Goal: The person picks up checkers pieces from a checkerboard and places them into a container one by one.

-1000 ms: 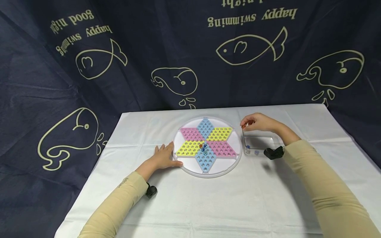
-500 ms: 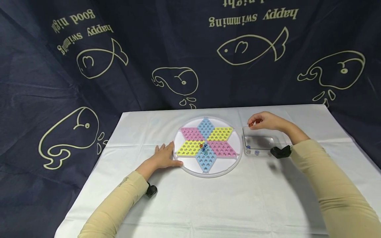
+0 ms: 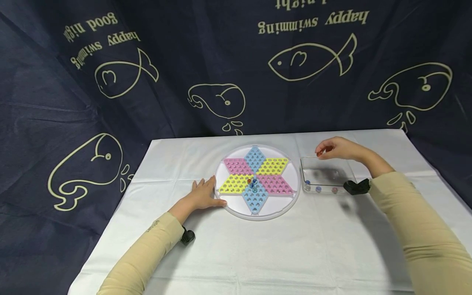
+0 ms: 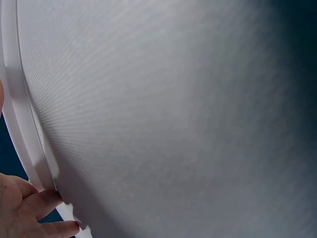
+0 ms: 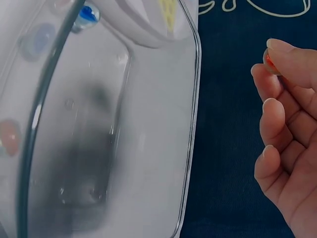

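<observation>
The right hand (image 3: 341,148) pinches a small red-orange marble (image 5: 270,63) between thumb and forefinger, above the far rim of a clear plastic box (image 3: 301,169). Inside the box, a blue marble (image 5: 86,17) and a reddish marble (image 5: 9,138) lie along its near side with others. Left of it is a round white Chinese checkers board (image 3: 278,203) with a six-pointed star in blue, yellow and pink. A red marble (image 3: 249,181) and several bluish marbles (image 3: 252,185) sit near the star's centre. The left hand (image 3: 200,195), fingers spread, touches the board's left rim.
A white cloth (image 3: 228,254) covers the table. Behind it hangs a dark blue curtain (image 3: 177,119) with fish and whale drawings. Black wrist cameras show below each wrist, the right camera (image 3: 357,187) hanging over the box's near right corner.
The right hand has moved rightward from the box's left edge, still pinching the marble. A reddish marble in the box has come into sight from behind the wrist camera. The left hand stays put.
</observation>
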Demonstrator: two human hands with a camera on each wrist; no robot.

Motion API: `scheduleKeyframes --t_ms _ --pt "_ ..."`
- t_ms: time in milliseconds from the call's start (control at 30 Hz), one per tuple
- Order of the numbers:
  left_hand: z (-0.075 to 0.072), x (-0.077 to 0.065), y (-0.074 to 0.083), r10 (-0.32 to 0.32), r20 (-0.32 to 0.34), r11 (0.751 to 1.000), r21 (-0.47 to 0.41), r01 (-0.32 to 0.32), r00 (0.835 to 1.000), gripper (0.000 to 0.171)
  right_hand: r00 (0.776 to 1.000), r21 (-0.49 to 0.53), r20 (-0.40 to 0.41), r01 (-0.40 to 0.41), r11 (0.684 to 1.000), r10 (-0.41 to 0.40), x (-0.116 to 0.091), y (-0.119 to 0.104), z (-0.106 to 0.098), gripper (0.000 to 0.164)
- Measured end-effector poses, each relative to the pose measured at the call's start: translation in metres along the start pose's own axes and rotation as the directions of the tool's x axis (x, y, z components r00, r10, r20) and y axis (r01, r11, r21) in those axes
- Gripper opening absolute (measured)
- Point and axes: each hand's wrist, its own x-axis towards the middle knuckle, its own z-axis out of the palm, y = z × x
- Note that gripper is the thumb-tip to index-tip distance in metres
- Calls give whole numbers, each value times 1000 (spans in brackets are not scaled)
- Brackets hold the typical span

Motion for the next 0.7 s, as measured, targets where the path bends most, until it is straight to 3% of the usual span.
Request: scheduleKeyframes --t_ms 367,700 --pt "1 0 -2 8 -6 1000 -7 -8 1000 107 998 -1 6 -70 998 70 -6 7 -6 28" --pt "0 0 -1 6 -6 1000 -11 -6 1000 106 996 -11 -4 -85 996 85 -12 15 -11 27"
